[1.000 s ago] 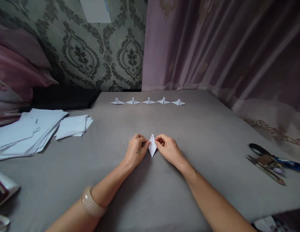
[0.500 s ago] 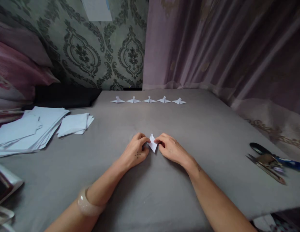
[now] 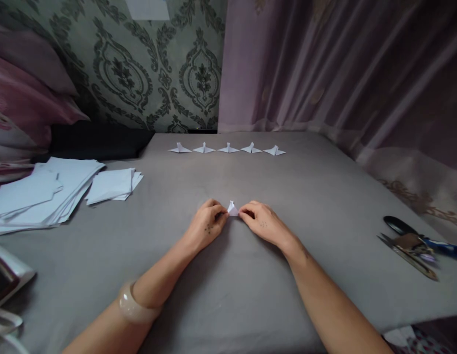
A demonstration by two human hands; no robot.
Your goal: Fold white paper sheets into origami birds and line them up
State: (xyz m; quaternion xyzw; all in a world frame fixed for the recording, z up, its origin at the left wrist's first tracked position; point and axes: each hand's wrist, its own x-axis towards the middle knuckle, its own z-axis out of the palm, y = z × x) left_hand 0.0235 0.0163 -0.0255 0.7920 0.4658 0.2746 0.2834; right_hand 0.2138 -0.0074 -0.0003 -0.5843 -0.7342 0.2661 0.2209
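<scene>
A small folded piece of white paper (image 3: 232,210) is held between my hands above the middle of the grey table (image 3: 221,285). My left hand (image 3: 208,221) pinches its left corner between thumb and fingers. The right corner is pinched by the fingertips of my right hand (image 3: 263,221). Two small points stick up at the paper's top, and its lower edge looks nearly straight. Farther back, several folded white paper birds (image 3: 228,148) stand in a row, wings spread sideways.
At the left lie a pile of white sheets (image 3: 40,196) and a smaller stack of paper squares (image 3: 110,185), with a black cloth (image 3: 96,141) behind. Scissors (image 3: 409,255) and a blue-handled tool (image 3: 444,247) lie at the right. A pink curtain (image 3: 272,64) hangs behind the table.
The paper's lower pointed flap, which hung down before, now no longer shows, so the piece looks shorter. My right fingers have shifted slightly to its right corner. The view has tilted slightly down.
</scene>
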